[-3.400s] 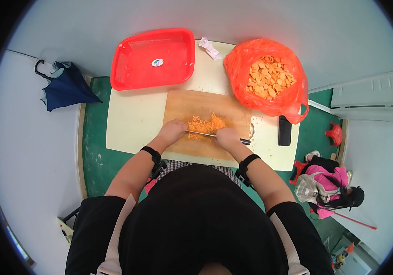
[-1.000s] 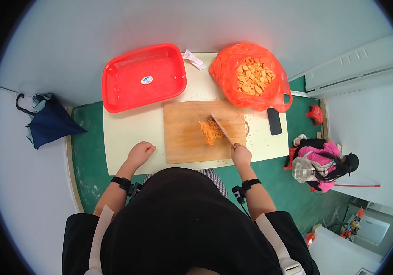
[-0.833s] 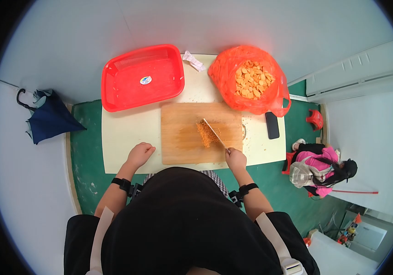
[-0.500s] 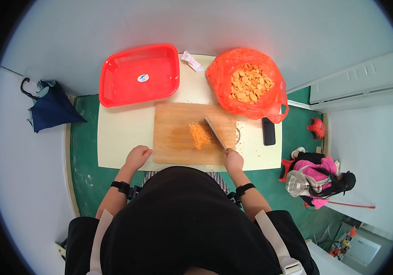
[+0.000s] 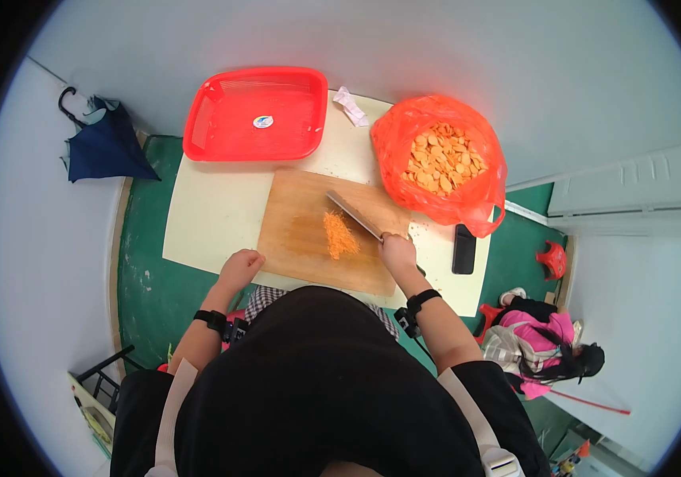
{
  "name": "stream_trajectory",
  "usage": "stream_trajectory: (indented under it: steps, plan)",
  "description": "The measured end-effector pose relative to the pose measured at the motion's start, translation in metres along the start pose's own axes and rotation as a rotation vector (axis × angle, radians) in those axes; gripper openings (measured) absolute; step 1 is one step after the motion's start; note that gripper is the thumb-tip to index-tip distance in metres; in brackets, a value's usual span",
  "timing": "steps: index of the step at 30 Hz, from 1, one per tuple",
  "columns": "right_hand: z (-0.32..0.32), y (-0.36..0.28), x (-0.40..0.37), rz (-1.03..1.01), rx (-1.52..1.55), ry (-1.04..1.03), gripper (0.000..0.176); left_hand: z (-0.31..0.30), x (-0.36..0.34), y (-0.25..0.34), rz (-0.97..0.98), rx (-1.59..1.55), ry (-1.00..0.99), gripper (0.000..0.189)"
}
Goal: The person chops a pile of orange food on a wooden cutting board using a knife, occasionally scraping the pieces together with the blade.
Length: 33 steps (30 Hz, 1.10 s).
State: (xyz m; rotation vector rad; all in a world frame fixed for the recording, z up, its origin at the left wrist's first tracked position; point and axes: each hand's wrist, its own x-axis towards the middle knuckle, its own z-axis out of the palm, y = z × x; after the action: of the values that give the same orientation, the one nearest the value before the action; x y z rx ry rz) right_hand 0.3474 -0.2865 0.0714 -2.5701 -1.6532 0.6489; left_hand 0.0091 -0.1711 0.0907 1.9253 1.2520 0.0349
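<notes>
My right hand (image 5: 398, 253) is closed round the handle of a knife (image 5: 354, 215), whose blade reaches up and to the left over the wooden cutting board (image 5: 292, 246). Just below the blade lies a pile of finely chopped orange pieces (image 5: 339, 237). My left hand (image 5: 242, 269) is closed at the board's lower left edge; whether anything is inside its fingers is hidden.
A red basket (image 5: 256, 143) stands at the back left, near a crumpled paper (image 5: 350, 106). An orange-red bag (image 5: 392, 135) of orange slices (image 5: 444, 159) and a phone (image 5: 463, 250) are at the right. Beyond the table, a person (image 5: 547, 342) sits on a red stool.
The view has rotated a little. My right hand has moved up with the knife, and the blade now lies further left, at the upper edge of the chopped pile.
</notes>
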Motion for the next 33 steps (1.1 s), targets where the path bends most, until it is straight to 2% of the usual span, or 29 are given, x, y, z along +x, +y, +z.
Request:
stream_trajectory:
  steps: [3,6,8,11,14,19,22,24,26,31,33]
  plan:
    - [0.005,0.001,-0.008,-0.075,-0.071,-0.083,0.022,0.005,-0.004,-0.006,-0.058,0.032,-0.040,0.027]
    - [-0.003,0.004,-0.016,-0.116,-0.055,-0.175,0.025,0.011,-0.006,-0.010,-0.043,0.012,0.010,0.027]
    - [-0.015,-0.001,-0.019,0.007,0.045,-0.218,0.029,0.010,-0.005,-0.006,-0.071,0.007,-0.002,0.027]
    - [-0.020,-0.004,-0.029,0.057,0.161,-0.190,0.034,0.009,0.000,-0.007,-0.075,0.032,-0.018,0.026]
    - [-0.008,-0.001,-0.032,0.054,0.095,-0.254,0.035,0.009,0.002,-0.005,-0.053,0.042,-0.021,0.026]
    - [-0.006,-0.005,-0.039,0.089,0.153,-0.247,0.035,0.005,0.002,-0.008,-0.038,0.027,0.016,0.025]
    - [-0.007,-0.004,-0.042,0.106,0.150,-0.242,0.035,0.005,0.001,-0.009,0.037,0.006,0.097,0.026]
    - [-0.010,-0.007,-0.041,0.103,0.134,-0.240,0.035,-0.002,0.000,-0.002,-0.142,0.072,-0.045,0.028]
    - [-0.010,-0.008,-0.042,0.153,0.209,-0.195,0.035,-0.002,-0.001,-0.007,-0.136,0.058,-0.037,0.028]
    - [-0.019,-0.003,-0.037,0.146,0.181,-0.161,0.033,-0.001,-0.002,-0.008,-0.161,0.037,-0.026,0.028]
    - [-0.023,0.001,-0.034,0.144,0.178,-0.129,0.032,0.000,-0.002,-0.011,-0.090,0.080,-0.001,0.028]
